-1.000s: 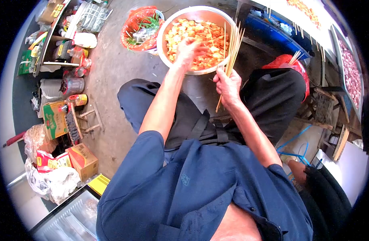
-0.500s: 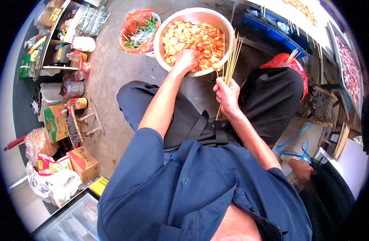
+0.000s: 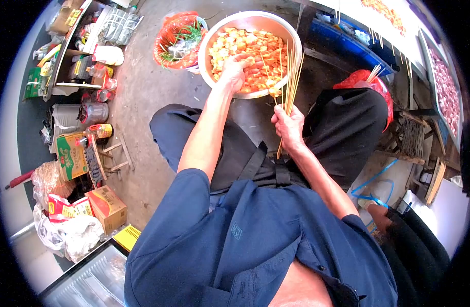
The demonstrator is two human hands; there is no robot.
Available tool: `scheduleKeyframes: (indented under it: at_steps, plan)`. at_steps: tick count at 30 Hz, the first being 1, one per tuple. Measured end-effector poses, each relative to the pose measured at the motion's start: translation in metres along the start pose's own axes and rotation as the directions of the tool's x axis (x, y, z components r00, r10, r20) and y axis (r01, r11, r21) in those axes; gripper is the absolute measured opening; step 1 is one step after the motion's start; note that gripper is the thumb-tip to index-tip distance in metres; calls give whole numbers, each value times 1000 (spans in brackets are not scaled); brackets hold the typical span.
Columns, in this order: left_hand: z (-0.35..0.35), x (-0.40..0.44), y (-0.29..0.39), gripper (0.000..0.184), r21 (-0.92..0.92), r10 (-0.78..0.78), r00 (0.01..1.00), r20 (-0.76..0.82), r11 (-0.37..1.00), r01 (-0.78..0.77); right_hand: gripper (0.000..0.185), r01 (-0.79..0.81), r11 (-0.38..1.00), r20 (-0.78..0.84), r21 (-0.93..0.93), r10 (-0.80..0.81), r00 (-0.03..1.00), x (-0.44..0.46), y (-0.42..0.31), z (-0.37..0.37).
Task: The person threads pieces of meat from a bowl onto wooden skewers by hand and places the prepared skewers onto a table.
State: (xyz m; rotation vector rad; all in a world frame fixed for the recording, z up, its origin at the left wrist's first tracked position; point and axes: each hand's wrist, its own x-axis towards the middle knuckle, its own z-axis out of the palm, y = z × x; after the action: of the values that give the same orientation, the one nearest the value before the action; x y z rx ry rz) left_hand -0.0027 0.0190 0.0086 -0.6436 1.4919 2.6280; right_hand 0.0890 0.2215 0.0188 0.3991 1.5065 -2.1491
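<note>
A large metal bowl [image 3: 204,66] in front of me holds many orange, sauce-coated food pieces [image 3: 240,41]. Over its near left part is my left hand [image 3: 235,71], palm partly up, with its fingers closed around what looks like one orange piece [image 3: 251,60]. Just outside the bowl's near right rim, my right hand [image 3: 289,124] grips a bundle of thin wooden skewers [image 3: 294,87], which fan upward over the rim. One skewer, leaning left, carries an orange piece [image 3: 275,92] low down, just above my right fingers.
A red-lined bucket [image 3: 163,43] with green stalks stands left of the bowl. At the right are a blue crate [image 3: 342,43], a red bag [image 3: 386,94] with skewers, and a tray of purplish pieces [image 3: 446,92]. Shelves, boxes [image 3: 106,207] and a small stool [image 3: 123,153] line the left.
My left hand went down into the food pieces and has lifted again, its fingers now closed. A food piece now shows on a skewer by my right hand, which has moved slightly down.
</note>
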Motion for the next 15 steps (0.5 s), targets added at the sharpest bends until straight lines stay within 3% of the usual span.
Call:
scheduleKeyframes:
  at_steps: [7,15]
  plan:
    - [3,2,0,25,-201,39,999,23,979,-34,11,6,997,27,-72,-4,1000,-3,7,4]
    - [3,0,5,22,-212,76,997,-16,974,-78,11,0,994,44,-107,4,999,-1,8,2]
